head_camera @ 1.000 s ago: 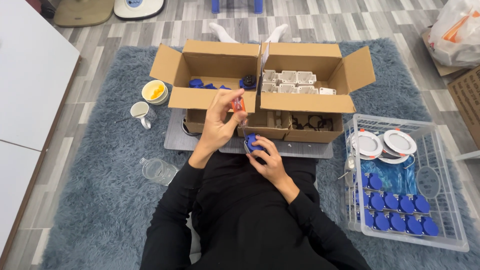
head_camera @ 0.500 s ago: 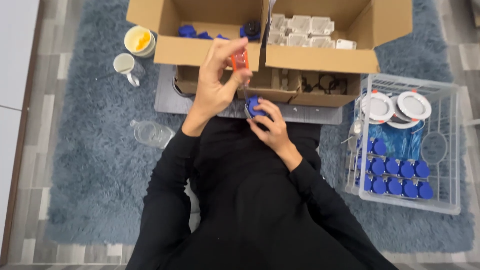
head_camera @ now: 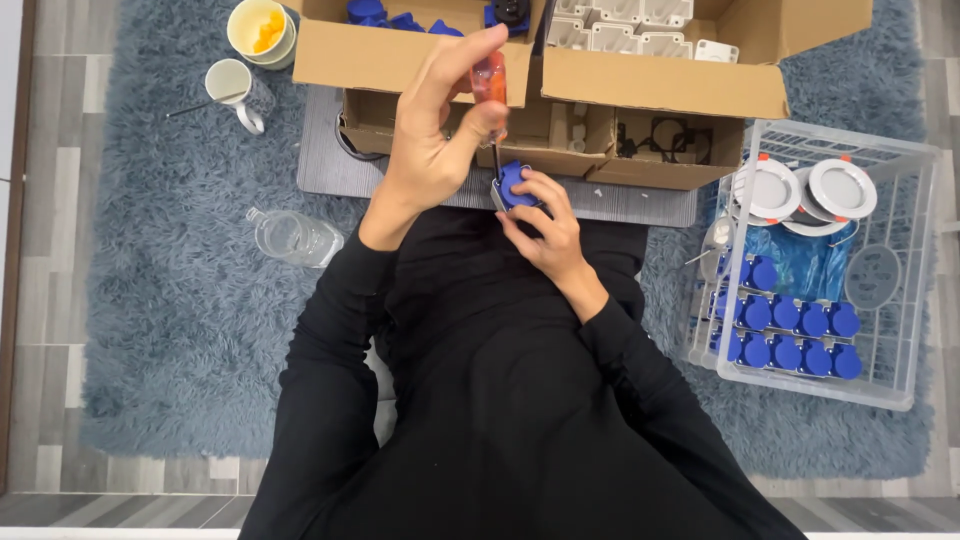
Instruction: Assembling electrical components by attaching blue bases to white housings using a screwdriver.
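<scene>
- The person sits on a grey shaggy rug [head_camera: 170,330] and works over the lap, in front of an open cardboard box [head_camera: 640,85].
- The left hand [head_camera: 430,150] is closed around a screwdriver with orange handle [head_camera: 489,80]; its shaft points down into a small blue part [head_camera: 517,186].
- The right hand [head_camera: 545,225] grips this blue part from below, just before the box.
- The tip seems to sit in the part, but it is too small to see if a screw is there.
- In the white wire basket [head_camera: 905,360] at the right, many blue pieces [head_camera: 790,335] already lie in rows, with round white lamp fittings [head_camera: 805,190] above them; I judge these finished.
- More blue parts [head_camera: 385,15] and white housings [head_camera: 625,25] wait in the box, so a good deal of work is left.
</scene>
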